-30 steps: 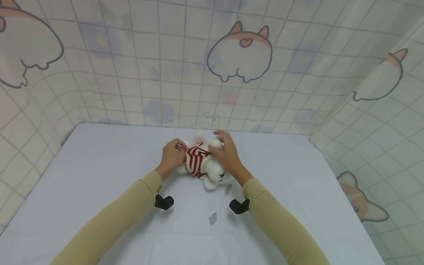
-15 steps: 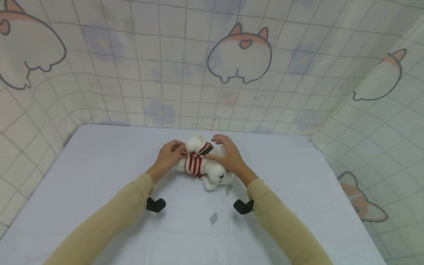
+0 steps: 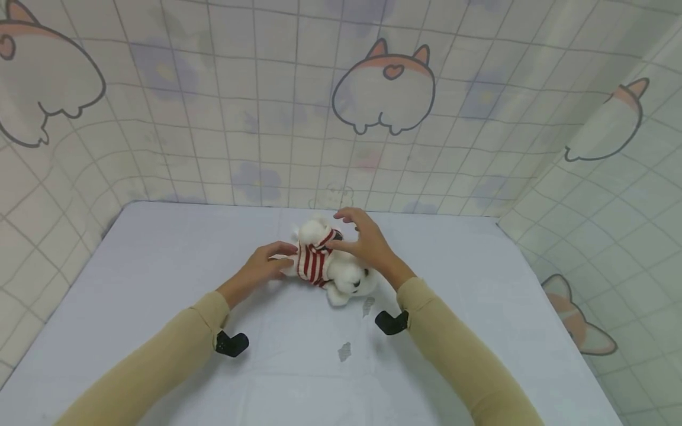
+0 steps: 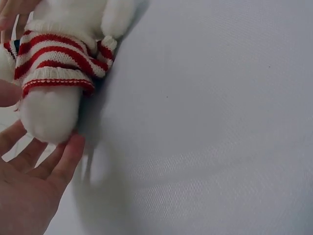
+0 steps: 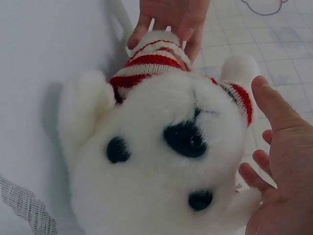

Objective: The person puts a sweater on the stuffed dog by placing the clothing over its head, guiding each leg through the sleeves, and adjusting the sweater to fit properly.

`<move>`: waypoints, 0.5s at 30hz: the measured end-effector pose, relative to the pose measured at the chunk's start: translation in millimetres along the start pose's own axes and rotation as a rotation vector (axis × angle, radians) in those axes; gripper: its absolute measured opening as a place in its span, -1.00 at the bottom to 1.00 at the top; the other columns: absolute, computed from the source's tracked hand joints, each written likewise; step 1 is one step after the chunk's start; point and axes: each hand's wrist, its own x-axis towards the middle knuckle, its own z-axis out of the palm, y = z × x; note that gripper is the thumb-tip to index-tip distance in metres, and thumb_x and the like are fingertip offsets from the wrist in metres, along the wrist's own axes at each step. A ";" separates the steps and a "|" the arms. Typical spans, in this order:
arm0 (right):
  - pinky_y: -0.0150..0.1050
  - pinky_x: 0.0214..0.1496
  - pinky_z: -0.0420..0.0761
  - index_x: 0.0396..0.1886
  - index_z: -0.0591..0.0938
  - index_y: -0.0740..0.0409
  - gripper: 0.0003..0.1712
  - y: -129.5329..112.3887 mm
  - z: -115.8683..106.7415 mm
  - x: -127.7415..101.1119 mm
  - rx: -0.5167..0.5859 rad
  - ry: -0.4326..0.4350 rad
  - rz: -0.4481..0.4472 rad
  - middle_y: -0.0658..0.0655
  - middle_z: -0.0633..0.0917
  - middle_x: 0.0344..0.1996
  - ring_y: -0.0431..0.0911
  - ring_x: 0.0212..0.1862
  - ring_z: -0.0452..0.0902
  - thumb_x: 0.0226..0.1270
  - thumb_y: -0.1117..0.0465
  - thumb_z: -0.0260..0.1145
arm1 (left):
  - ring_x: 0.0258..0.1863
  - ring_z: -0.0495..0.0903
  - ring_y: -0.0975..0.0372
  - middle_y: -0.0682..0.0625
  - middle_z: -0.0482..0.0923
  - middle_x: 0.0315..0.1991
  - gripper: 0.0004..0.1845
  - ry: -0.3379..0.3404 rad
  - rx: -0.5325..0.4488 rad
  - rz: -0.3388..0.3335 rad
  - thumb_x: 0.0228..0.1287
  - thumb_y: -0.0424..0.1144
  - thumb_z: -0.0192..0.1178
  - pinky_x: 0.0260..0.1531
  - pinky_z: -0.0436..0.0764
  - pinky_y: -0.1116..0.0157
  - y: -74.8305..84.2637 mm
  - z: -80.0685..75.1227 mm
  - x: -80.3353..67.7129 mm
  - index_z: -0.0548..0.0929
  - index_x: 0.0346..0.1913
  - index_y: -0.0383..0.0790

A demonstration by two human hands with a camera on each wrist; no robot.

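A white plush bear [image 3: 314, 265] with a red-and-white striped knit sweater lies on its side on the white table [image 3: 298, 367]. Its face [image 5: 146, 103], with dark eyes and nose, shows close up in the right wrist view. My left hand [image 3: 261, 267] is at the bear's lower end, fingers loosely extended; in the left wrist view its fingertips [image 4: 74, 147] lie against the rounded white bottom [image 4: 49, 115]. Beside the head and upper arm is my right hand [image 3: 370, 242], its thumb and fingers spread apart. The thumb overlaps the striped sleeve [image 5: 240, 100] in the head view.
A curtain [image 3: 298, 148] printed with grid lines, flowers and cartoon corgis hangs behind the table and along both sides. Small grey patches [image 3: 344, 352] mark the tabletop in front of the bear. Black wrist mounts [image 3: 232, 344] jut from both sleeves.
My left hand has drawn back left and nearer from the sweater's edge, its fingers loosening. A white limb and the striped sleeve with a dark patch now show on top. My right hand stays near the head.
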 end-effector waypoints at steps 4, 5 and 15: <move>0.00 0.30 0.44 0.23 0.49 0.00 -0.30 -7.5 2.4 6.5 -0.028 -0.063 -0.020 0.05 0.44 0.29 0.03 0.25 0.41 0.09 -0.01 0.50 | 0.24 0.46 -0.13 -0.20 0.34 0.37 -0.46 -0.046 0.084 0.053 0.20 -0.32 0.18 0.12 0.55 0.01 -0.5 2.5 -1.5 0.44 0.29 -0.21; 0.00 0.31 0.44 0.24 0.49 -0.02 -0.31 -9.7 3.4 8.1 -0.036 -0.085 -0.027 0.04 0.42 0.31 0.01 0.25 0.41 0.10 -0.01 0.49 | 0.24 0.45 -0.14 -0.19 0.34 0.37 -0.45 -0.041 0.118 0.060 0.18 -0.32 0.19 0.12 0.54 0.00 -0.4 3.3 -1.6 0.45 0.28 -0.19; -0.23 -0.04 0.60 0.25 0.53 -0.05 -0.45 -30.7 0.9 16.7 -0.101 -0.174 -0.006 0.06 0.58 0.05 -0.09 -0.10 0.53 0.25 0.12 0.40 | 0.13 0.53 -0.04 -0.08 0.48 0.28 -0.57 0.054 0.206 0.099 0.18 -0.25 0.22 0.08 0.53 0.03 14.9 2.2 5.8 0.58 0.16 -0.07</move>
